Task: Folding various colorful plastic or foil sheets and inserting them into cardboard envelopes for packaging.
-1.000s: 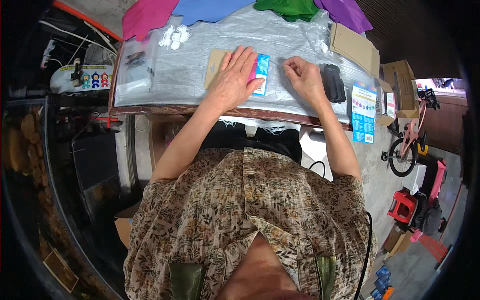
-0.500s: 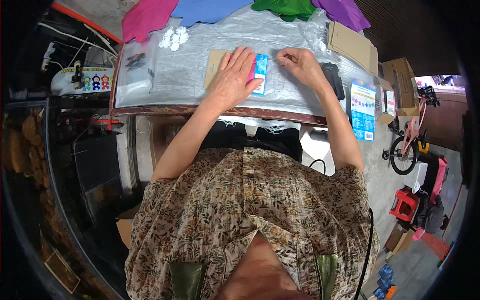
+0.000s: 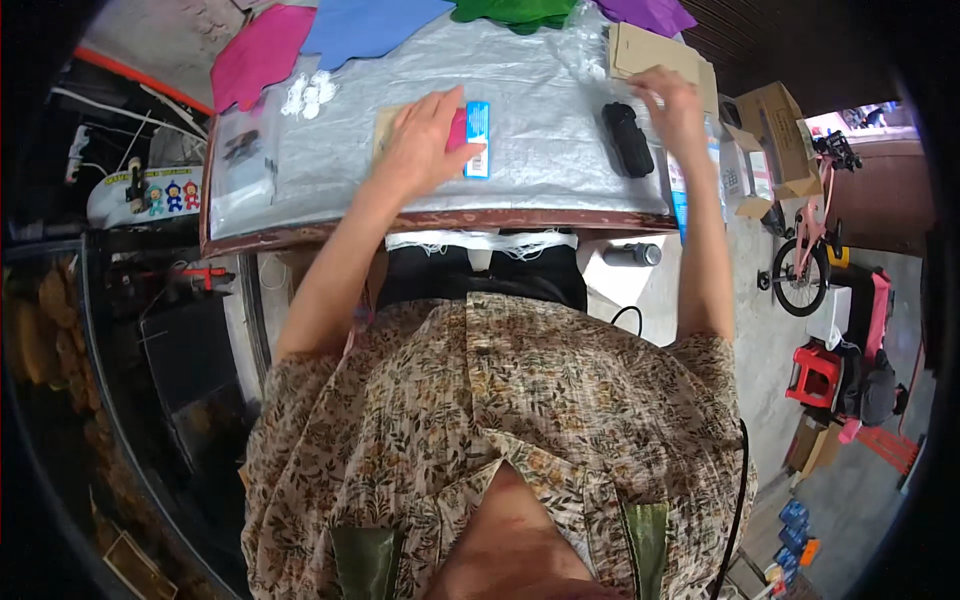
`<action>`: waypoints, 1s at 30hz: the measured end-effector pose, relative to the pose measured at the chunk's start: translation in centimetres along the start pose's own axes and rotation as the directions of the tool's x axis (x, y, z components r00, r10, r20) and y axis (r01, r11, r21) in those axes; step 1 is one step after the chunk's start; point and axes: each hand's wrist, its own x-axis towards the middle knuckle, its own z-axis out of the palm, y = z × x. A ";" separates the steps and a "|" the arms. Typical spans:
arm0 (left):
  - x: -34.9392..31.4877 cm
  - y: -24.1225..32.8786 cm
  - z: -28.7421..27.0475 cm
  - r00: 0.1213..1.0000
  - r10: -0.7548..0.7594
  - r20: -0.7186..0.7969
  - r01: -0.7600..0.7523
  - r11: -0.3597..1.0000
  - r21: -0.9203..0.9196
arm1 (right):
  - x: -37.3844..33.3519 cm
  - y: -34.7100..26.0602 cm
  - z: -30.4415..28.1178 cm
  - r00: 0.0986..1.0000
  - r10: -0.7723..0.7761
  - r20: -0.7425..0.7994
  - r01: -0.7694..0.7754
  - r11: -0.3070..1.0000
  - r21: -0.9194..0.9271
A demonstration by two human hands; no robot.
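My left hand lies flat on a pink piece and a brown card on the grey-covered table. A blue strip lies just right of that hand. My right hand reaches to the table's right end, touching a stack of brown cardboard sheets. A black stapler-like tool lies just left of my right hand. Whether the right fingers grip anything is hidden.
Felt sheets lie along the far edge: pink, blue, green, purple. Small white discs and a clear bag sit at the left. A cardboard box, a pink bicycle and red stools stand right.
My right hand has moved from beside the blue strip rightward past the black tool to the cardboard sheets. My left hand has stayed on the pink piece.
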 end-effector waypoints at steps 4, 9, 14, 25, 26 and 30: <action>2.7 -0.7 -0.5 0.999 0.013 0.037 -0.017 0.994 0.110 | -2.0 4.2 -1.5 0.980 0.166 0.112 -0.176 0.981 0.078; 5.0 -2.3 -3.2 0.946 -0.171 0.275 0.166 0.985 0.041 | -0.7 -2.2 -0.5 0.986 0.022 -0.167 -0.070 0.956 -0.284; 5.3 -2.5 -6.6 0.872 -0.278 0.403 0.479 0.657 -0.583 | 0.5 -13.2 2.2 0.871 0.474 0.128 -0.437 0.629 0.642; 0.8 1.1 -6.9 0.928 -0.290 0.233 0.214 -0.096 -0.972 | 1.9 -17.6 4.0 0.803 0.351 0.481 -0.454 -0.163 0.876; 0.4 1.0 -6.7 0.926 -0.295 0.234 0.214 -0.098 -0.972 | 2.1 -17.8 3.8 0.812 0.333 0.479 -0.443 -0.183 0.878; 0.0 1.1 -4.5 0.912 -0.315 0.263 0.138 -0.367 -0.920 | 2.0 -19.3 1.8 0.770 0.359 0.528 -0.448 -0.286 0.847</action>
